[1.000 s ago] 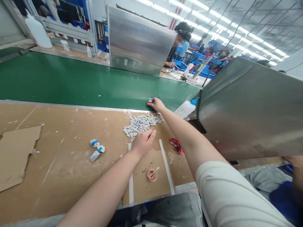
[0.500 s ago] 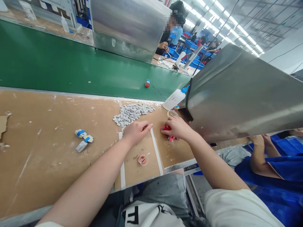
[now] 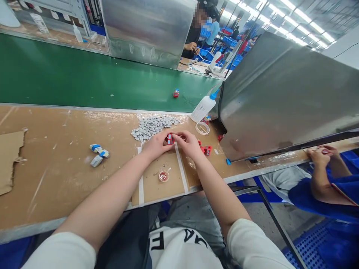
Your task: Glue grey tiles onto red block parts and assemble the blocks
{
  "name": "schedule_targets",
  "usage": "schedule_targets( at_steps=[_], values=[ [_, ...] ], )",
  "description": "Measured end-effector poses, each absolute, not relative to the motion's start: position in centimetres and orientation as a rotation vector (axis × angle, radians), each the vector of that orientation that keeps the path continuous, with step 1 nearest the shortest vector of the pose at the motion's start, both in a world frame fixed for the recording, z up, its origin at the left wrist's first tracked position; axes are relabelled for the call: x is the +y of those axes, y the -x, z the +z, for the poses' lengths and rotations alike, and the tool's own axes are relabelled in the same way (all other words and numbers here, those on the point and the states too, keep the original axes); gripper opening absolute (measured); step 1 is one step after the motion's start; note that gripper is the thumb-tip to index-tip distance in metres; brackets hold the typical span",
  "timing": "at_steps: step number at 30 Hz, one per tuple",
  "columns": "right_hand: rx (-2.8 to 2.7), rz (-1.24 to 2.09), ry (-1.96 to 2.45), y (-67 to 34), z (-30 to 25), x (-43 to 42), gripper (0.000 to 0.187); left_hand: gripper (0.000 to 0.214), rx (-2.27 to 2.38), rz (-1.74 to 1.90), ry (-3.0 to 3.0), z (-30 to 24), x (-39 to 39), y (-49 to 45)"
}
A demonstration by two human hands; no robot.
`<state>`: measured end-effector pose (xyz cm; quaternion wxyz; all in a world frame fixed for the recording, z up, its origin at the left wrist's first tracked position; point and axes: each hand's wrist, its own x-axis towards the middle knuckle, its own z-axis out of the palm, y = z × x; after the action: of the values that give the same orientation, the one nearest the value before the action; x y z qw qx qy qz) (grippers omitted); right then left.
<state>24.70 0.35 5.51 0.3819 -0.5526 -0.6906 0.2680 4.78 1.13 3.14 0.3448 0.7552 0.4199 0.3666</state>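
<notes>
Both of my hands meet over the brown worktop [image 3: 70, 175], pinching a small red part [image 3: 169, 139] between them. My left hand [image 3: 156, 145] grips it from the left and my right hand [image 3: 188, 144] from the right, fingers closed. A pile of several small grey pieces [image 3: 151, 126] lies just beyond my hands. More red parts [image 3: 205, 149] sit to the right of my right hand. A small pink cup with a stick [image 3: 163, 175] stands nearer to me, between two white tape strips.
A green conveyor belt [image 3: 84, 82] runs behind the worktop and carries one small red and blue part [image 3: 175, 93]. A white squeeze bottle [image 3: 203, 107] and a tape roll [image 3: 202, 128] lie at the right. Blue and white pieces [image 3: 98, 154] lie left. Other people work at the right and opposite.
My right hand left a small part on the belt, came back to the red parts, picked one up and brought it to my left hand. The view tilted downward.
</notes>
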Motion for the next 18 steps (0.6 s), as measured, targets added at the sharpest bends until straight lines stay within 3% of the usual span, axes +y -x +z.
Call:
schedule_targets(
  at_steps=[3, 7, 18],
  values=[
    [-1.788, 0.645, 1.258, -24.6, 4.8, -2.0, 0.049, 0.037, 1.173, 0.894, -1.936, 3.5, 1.1, -4.7],
    [-2.323, 0.951, 0.821, -25.0, 4.7, -4.4, 0.058, 0.034, 1.169, 0.883, -1.909, 3.6, 1.2, -4.8],
    [-2.540, 0.975, 0.553, -23.6, 5.1, -4.8, 0.043, 0.036, 1.160, 0.903, -1.830, 4.2, 1.0, -5.0]
  ],
)
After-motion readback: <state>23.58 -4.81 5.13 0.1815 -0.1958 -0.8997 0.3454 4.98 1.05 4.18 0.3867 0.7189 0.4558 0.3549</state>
